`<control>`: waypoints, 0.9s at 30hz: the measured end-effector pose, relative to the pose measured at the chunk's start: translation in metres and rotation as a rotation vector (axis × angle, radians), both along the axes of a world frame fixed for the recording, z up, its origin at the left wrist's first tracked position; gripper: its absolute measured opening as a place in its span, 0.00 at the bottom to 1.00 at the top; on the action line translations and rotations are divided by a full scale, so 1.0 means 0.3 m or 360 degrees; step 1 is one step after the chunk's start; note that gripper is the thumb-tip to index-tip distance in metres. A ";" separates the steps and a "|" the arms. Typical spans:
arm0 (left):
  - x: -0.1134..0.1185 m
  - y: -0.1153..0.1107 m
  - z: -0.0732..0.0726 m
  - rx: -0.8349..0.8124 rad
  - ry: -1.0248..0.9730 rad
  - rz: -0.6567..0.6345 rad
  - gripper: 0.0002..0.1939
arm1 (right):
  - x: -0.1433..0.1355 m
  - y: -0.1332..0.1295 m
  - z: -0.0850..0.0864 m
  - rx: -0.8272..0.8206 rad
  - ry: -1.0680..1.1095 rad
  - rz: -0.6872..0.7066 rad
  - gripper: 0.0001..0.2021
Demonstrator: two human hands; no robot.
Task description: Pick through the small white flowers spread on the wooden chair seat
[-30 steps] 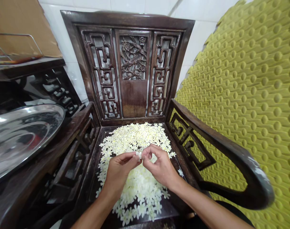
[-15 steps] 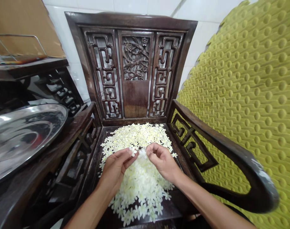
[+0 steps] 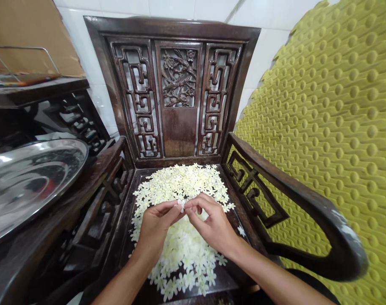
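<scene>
My left hand (image 3: 157, 224) pinches a small white flower (image 3: 181, 205) between thumb and forefinger, above the middle of a dark wooden chair seat. My right hand (image 3: 212, 220) meets it from the right, thumb and forefinger closed at the flower's side; whether a second piece is between those fingertips is too small to tell. Beneath both hands, a broad pile of loose white and pale yellow flowers (image 3: 186, 182) covers much of the seat. One single flower (image 3: 241, 231) lies apart near the seat's right side.
The chair's carved backrest (image 3: 180, 131) rises behind the pile, with a curved armrest (image 3: 307, 199) at the right. A round metal tray (image 3: 75, 148) sits at the left. Yellow-green bumpy foam matting (image 3: 339, 106) stands at the right. Cardboard (image 3: 37, 25) is at the upper left.
My hands have come together: the right fingertips moved left to the flower in my left hand. The single flower at the seat's right side now shows beside my right wrist.
</scene>
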State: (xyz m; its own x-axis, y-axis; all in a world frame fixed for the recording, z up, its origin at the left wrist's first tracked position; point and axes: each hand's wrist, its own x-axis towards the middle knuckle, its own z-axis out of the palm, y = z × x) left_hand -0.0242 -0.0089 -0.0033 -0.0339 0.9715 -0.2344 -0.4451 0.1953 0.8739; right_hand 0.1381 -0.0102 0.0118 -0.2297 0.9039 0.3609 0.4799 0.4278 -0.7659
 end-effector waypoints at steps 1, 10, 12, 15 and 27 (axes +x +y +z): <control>0.002 -0.001 -0.002 -0.0001 0.0021 -0.0003 0.12 | -0.001 0.000 -0.004 -0.0017 0.0004 -0.0003 0.05; 0.003 -0.007 -0.002 0.0096 0.0109 -0.0057 0.10 | 0.000 0.013 -0.009 -0.0132 0.0080 -0.0018 0.06; 0.004 -0.007 -0.001 0.0082 0.0119 -0.0059 0.10 | -0.001 0.014 -0.012 -0.0142 0.0098 -0.0017 0.07; 0.008 -0.009 -0.002 0.0049 0.0140 -0.0070 0.11 | 0.000 0.016 -0.019 -0.0138 0.0122 -0.0017 0.06; -0.019 0.019 -0.004 -0.0101 -0.0167 0.0081 0.09 | 0.017 0.052 -0.037 -0.0496 0.0660 0.0034 0.04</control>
